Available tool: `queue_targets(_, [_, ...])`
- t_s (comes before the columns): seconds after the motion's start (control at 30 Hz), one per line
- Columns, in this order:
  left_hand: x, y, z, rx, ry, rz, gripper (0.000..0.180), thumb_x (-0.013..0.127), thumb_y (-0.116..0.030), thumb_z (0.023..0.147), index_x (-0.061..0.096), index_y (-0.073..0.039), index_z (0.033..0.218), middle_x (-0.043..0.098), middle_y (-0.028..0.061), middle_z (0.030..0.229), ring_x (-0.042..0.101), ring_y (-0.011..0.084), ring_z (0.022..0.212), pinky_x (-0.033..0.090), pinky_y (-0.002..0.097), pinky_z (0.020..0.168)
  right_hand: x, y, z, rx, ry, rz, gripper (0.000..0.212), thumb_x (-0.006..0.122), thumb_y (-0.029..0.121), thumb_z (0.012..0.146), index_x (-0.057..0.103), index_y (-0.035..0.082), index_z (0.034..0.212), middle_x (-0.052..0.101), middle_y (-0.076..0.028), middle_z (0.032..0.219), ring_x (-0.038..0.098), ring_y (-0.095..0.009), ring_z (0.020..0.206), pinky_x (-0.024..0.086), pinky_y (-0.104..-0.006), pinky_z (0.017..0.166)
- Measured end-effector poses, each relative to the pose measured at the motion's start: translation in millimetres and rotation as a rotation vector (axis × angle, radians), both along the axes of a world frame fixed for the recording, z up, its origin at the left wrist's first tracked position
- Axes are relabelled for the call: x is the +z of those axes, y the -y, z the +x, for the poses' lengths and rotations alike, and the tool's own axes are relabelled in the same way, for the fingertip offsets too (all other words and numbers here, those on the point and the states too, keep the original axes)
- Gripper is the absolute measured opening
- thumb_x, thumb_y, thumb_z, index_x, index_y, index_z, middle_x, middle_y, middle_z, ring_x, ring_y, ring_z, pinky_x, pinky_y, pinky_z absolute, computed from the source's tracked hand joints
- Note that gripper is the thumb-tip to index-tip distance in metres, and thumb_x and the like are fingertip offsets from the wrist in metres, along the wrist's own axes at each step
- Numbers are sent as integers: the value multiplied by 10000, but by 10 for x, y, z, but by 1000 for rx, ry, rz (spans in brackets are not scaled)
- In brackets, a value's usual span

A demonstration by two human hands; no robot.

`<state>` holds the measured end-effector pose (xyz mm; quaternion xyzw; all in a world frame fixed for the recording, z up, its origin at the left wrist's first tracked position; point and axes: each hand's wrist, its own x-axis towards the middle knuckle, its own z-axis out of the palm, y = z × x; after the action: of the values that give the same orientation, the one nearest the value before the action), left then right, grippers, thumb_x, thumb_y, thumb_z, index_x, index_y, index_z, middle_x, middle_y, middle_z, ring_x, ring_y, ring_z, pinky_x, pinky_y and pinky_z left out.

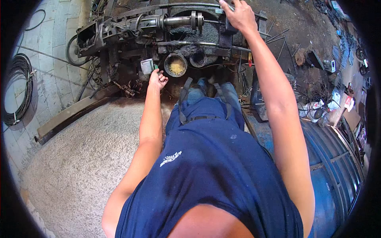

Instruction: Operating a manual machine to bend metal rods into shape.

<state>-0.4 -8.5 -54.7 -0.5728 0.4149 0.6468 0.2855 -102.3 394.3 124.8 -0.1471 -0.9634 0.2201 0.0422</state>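
At the near side of a dark, greasy machine (139, 23), my left hand (158, 80) is closed. Its fingertips are at the green part of a pale, box-shaped thing (147, 66); what sits inside the fingers is too small to name. Right beside that hand is a round can (176, 65) with yellowish stuff in it. Stretched far out, my right hand (240, 18) bends its fingers over the machine's far right end. What they grip there is hidden at the picture's top edge. Between my hands runs a metal shaft with a flange (193, 20).
A dark round container (198, 59) stands beside the can. Coiled black cable (20, 87) lies on the left tiles. Thin metal rods (279, 39) litter the floor at right. Behind me are a rough pale surface (87, 154) and a blue ribbed metal body (329, 166).
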Motion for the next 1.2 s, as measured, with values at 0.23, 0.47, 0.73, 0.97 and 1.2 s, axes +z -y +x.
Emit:
queue_targets(0.23, [-24,11,4,2,-8,14,285,473,-325,968,504,-67,852,257,-27,485,222,122,402,396,317,632,20,61,-13,3,-6,-17,544,521,505,913,581,-28,1005,573,-256,1023,549,-424,1003,453,-489,870])
queue_targets(0.47, [-16,6,1,1,6,0,293,471,-326,968,502,-68,833,261,-27,483,222,125,401,394,318,632,17,49,5,-11,-11,-27,548,523,507,913,581,-31,1001,574,-255,1011,554,-424,987,455,-489,862])
queue_targets(0.73, [-14,5,7,8,10,5,298,473,-329,968,504,-69,826,261,-23,479,223,127,397,396,317,629,2,34,-7,8,-23,-10,535,531,499,913,577,-29,983,569,-255,1001,552,-425,988,459,-490,855])
queue_targets(0.97, [-78,39,21,8,1,20,298,482,-336,964,515,-72,831,262,-25,479,229,127,394,406,323,619,40,88,-30,4,38,-35,557,512,512,921,579,-36,996,568,-261,1008,553,-420,993,455,-489,866])
queue_targets(1.2, [-109,53,24,11,-5,30,277,488,-321,955,527,-68,849,254,-25,490,229,128,404,403,324,619,18,60,-7,0,1,-21,551,513,514,920,582,-29,980,571,-257,996,554,-420,987,455,-486,862])
